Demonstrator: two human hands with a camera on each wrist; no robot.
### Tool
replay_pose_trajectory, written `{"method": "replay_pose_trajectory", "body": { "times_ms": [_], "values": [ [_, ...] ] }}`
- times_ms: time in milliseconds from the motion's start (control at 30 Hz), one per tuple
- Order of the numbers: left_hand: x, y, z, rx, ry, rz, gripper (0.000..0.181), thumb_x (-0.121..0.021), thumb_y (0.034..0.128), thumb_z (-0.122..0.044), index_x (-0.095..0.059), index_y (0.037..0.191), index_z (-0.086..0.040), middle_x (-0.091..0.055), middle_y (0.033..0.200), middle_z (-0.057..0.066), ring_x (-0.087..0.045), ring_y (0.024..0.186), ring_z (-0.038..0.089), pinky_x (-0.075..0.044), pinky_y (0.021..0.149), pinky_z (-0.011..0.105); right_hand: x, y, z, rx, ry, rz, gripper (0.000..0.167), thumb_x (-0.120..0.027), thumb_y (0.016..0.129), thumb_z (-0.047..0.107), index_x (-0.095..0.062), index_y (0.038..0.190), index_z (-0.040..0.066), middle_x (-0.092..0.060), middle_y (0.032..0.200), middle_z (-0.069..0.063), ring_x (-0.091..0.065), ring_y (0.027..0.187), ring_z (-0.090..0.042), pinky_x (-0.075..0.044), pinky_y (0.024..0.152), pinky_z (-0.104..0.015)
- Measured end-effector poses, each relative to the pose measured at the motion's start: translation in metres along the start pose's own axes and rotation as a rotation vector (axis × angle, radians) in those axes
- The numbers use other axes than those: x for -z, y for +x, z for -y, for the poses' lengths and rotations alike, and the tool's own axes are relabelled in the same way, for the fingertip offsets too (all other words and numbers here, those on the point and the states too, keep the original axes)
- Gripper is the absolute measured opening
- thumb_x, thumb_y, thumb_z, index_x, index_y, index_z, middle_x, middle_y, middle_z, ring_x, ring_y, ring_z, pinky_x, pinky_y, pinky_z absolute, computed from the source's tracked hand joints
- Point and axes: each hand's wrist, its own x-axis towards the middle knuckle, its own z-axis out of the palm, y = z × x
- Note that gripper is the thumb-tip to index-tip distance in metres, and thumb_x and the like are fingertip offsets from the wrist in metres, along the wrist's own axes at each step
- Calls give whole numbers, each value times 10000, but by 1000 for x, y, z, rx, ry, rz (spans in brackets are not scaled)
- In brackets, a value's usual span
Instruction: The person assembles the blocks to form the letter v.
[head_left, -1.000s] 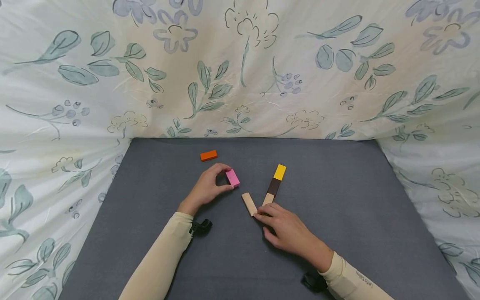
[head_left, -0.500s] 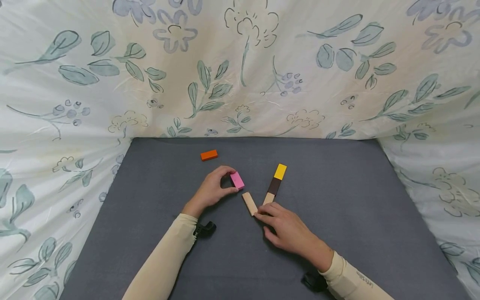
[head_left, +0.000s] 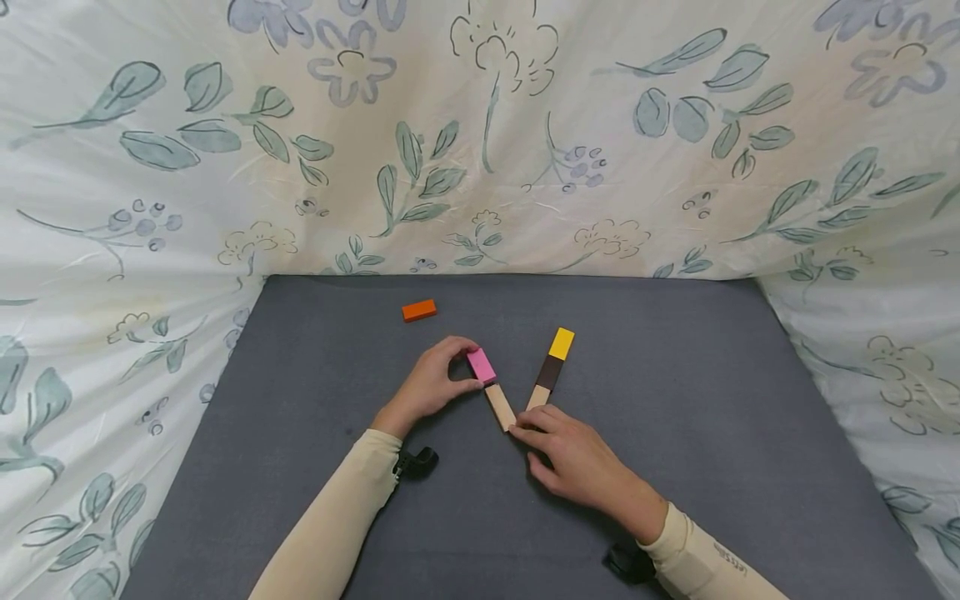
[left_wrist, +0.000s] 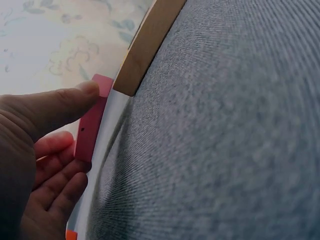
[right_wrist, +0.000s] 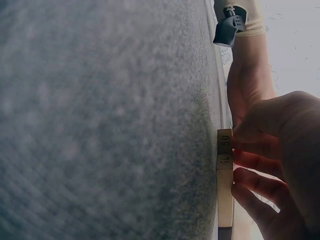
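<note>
Between thumb and fingertips, my left hand (head_left: 423, 387) pinches a pink block (head_left: 482, 367). Its lower end meets, or nearly meets, the upper end of a plain wooden block (head_left: 500, 408); the left wrist view shows the pink block (left_wrist: 89, 130) close by the wooden block's end (left_wrist: 145, 55). My right hand (head_left: 573, 458) rests its fingertips at the bottom of the V, touching the lower ends of the plain blocks. The V's right arm runs from a second plain block (head_left: 537, 397), partly hidden by that hand, through a dark brown block (head_left: 550, 372) to a yellow block (head_left: 561, 343).
An orange block (head_left: 418, 311) lies alone near the back of the grey tabletop (head_left: 697, 400). Behind and at the sides hangs a floral-patterned cloth (head_left: 480, 192). Dark wrist cameras (head_left: 418, 464) sit on both sleeves.
My left hand has carried the pink block rightward and slightly toward me, up to the left plain block's upper end. My right hand stays where it was.
</note>
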Motion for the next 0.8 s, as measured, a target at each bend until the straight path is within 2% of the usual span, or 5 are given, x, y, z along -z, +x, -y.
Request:
{"method": "replay_pose_trajectory", "body": {
  "times_ms": [233,800],
  "values": [
    [-6,1,1,-21,3,-2,572,-944,884,-208,-681,1379,-95,-658,1358,60,-613,1202,246,-505,1089,451,-2,0,-1,-3,-1,-1,383,-806,932,100,-791,1314,87,-661,1287,-12,-609,1208,-182,-606,884,-396],
    [-9,1,1,2,12,11,574,-956,868,-204,-686,1365,-105,-661,1337,47,-614,1175,236,-513,1069,447,-2,-1,0,-6,7,2,376,-813,932,98,-794,1307,80,-663,1292,-18,-613,1214,-187,-605,906,-404]
  ]
}}
